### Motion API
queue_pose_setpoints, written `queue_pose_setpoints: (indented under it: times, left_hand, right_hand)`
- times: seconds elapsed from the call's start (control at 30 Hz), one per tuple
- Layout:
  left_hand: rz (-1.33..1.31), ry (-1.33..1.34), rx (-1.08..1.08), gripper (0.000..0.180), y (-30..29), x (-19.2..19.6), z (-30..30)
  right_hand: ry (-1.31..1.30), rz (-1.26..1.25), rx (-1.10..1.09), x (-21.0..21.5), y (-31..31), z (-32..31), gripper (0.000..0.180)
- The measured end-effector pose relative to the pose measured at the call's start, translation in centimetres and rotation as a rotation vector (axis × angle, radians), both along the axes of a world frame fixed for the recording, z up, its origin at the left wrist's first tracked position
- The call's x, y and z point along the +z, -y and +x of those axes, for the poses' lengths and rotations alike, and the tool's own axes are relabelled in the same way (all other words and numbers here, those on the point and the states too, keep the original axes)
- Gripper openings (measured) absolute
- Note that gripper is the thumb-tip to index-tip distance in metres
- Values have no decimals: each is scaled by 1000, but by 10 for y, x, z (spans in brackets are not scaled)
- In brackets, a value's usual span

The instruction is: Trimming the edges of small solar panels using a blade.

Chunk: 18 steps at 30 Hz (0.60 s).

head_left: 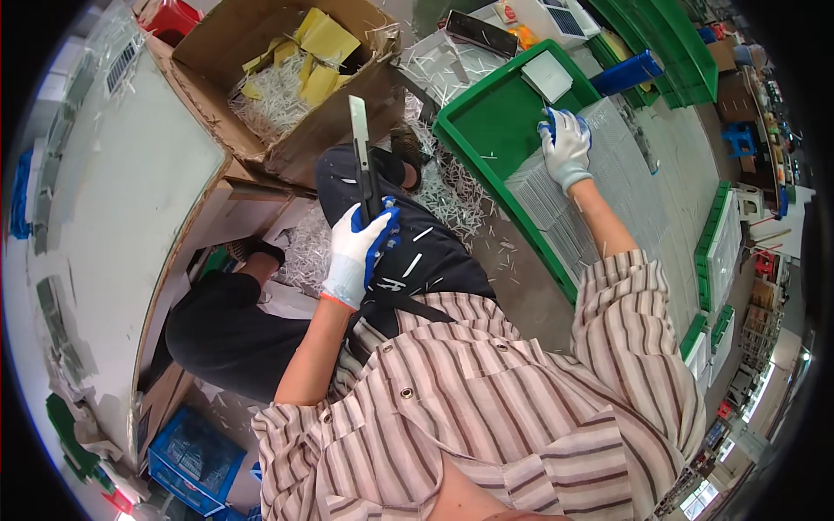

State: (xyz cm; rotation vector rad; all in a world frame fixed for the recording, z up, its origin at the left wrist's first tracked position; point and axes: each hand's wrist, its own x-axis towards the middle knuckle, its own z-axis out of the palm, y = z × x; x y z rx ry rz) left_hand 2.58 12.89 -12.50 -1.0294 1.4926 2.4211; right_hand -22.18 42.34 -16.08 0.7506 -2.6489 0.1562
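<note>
My left hand (358, 247), in a white glove with blue palm coating, is closed around the dark handle of a utility knife (365, 174). Its wide blade is out and points up, above my left thigh. My right hand (566, 148), gloved alike, reaches into a green crate (469, 143). Its fingers curl over the far end of a tightly packed row of thin, pale grey flat pieces (547, 213); the fingertips are partly hidden. Beyond that hand, a small stack of white square pieces (547, 76) lies in the crate's far corner.
A cardboard box (321, 130) holds paper shreds and yellow scraps (328, 39). White strips (456, 195) litter the floor and my dark trousers. A pale tabletop (113, 174) stands at left. A blue cylinder (627, 73) lies by the crate; more green crates (665, 43) stand at far right.
</note>
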Motion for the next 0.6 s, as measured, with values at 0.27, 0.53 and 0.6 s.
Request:
queue_pose_setpoints:
  times: [0.27, 0.53, 0.6]
  left_hand:
    - [-313, -93, -57, 27, 9, 3, 28]
    - [-525, -75, -78, 33, 15, 6, 62]
    - [-549, -62, -38, 33, 18, 30, 77]
  right_hand:
    - [203, 145, 249, 15, 37, 14, 26]
    - [805, 832, 255, 28, 53, 1, 30]
    - [716, 863, 371, 33, 81, 0, 30]
